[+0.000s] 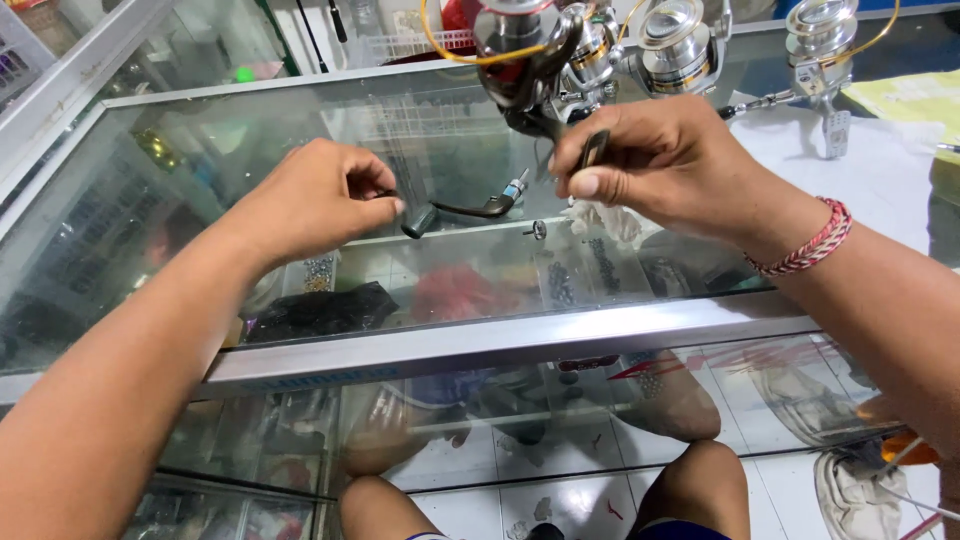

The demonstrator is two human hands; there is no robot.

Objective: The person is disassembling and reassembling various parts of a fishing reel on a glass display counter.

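glass counter – both forearms reach over it | fishing reel – dark, upright, held by its foot in right hand, fingers pinched shut | left hand curled, fingertips pinching crank handle | small screw on glass just beside

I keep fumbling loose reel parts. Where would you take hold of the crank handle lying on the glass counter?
Probably by the dark knob at the left end of the crank handle, coming from the left, where the left hand already pinches it. The thin curved arm and threaded tip offer less hold.
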